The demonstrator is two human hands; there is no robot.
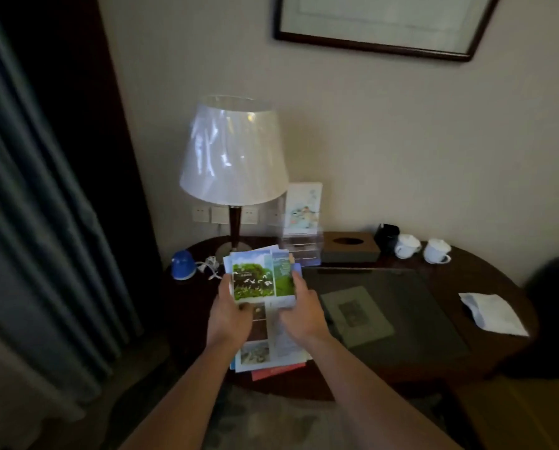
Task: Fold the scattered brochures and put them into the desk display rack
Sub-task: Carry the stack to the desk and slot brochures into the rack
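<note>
We hold one folded brochure (260,280), green-covered, between both hands: our left hand (227,315) grips its left edge, our right hand (300,311) its right, fingers curled round it, above the desk's (434,349) left end. Under it lies a loose pile of brochures (265,347), count unclear. The clear display rack (300,243) stands at the back edge, one brochure (303,206) upright in it. Two white cups (422,248) sit further right.

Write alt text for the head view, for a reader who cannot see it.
Left hand and right hand hold a folded green brochure above scattered brochures on a dark desk. Behind stand a lamp and a clear display rack holding one brochure.
</note>
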